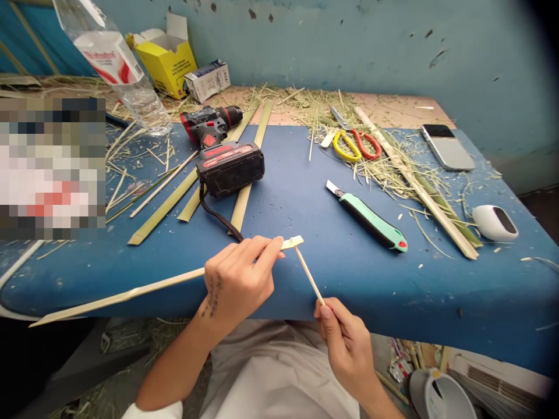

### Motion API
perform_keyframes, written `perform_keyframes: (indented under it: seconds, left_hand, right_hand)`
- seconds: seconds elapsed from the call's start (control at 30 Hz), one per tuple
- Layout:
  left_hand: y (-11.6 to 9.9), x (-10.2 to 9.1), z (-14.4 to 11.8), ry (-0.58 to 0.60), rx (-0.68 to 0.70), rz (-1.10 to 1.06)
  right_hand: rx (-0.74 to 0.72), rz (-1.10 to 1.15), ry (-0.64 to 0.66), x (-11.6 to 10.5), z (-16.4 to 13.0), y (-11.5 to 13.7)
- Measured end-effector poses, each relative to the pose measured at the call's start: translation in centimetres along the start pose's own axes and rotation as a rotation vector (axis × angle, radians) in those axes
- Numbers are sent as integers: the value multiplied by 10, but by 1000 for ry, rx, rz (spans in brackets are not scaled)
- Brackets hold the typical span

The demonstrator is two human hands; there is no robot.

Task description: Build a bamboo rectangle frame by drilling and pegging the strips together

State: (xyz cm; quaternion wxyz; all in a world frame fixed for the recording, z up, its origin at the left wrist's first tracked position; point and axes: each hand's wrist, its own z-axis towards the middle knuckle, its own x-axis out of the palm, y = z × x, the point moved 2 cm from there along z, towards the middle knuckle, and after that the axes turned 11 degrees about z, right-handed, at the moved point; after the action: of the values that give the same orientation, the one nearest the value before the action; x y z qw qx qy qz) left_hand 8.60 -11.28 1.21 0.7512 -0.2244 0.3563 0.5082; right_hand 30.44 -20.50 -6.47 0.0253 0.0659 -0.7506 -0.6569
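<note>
A long flat strip (131, 294) of pale wood is held near its far end by the left hand (238, 279), with the fingers and thumb pinched shut around it. The strip runs from low on the left, over the near edge of the blue surface (305, 192), up to its tip just past the fingers. A thin round stick (308, 273) is held at its lower end by the right hand (345, 340), and that grip is closed tight on it too. The top of the stick is set against the tip of the strip, so the two are touching there. Behind the hands, a red and black drill (220, 151) is laid on top of some more flat strips (183, 192). A green knife (371, 221) is laid to the right of the drill, well apart from both hands. Scissors (353, 145) with yellow and red handles are seen farther back among dry grass. A phone (448, 146) and a white gadget (495, 223) are laid at the right side. A plastic bottle (117, 64) and a yellow box (166, 58) are seen at the back left.
</note>
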Motion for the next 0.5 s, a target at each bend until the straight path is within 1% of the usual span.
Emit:
perform_keyframes:
  seconds: [0.13,0.27,0.33,0.4,0.5]
  left_hand:
    - [0,1,-1,13,-6,-2]
    - [0,4,0,43,-20,15]
    - [0,6,2,84,-52,27]
    - [-1,9,4,104,-117,35]
    - [-6,14,8,100,-185,31]
  right_hand:
    - [4,40,-10,2,-2,-6]
    - [57,79,-7,3,0,-6]
    - [106,97,5,3,2,0]
    - [169,129,22,5,3,8]
    - [282,275,21,11,-2,16]
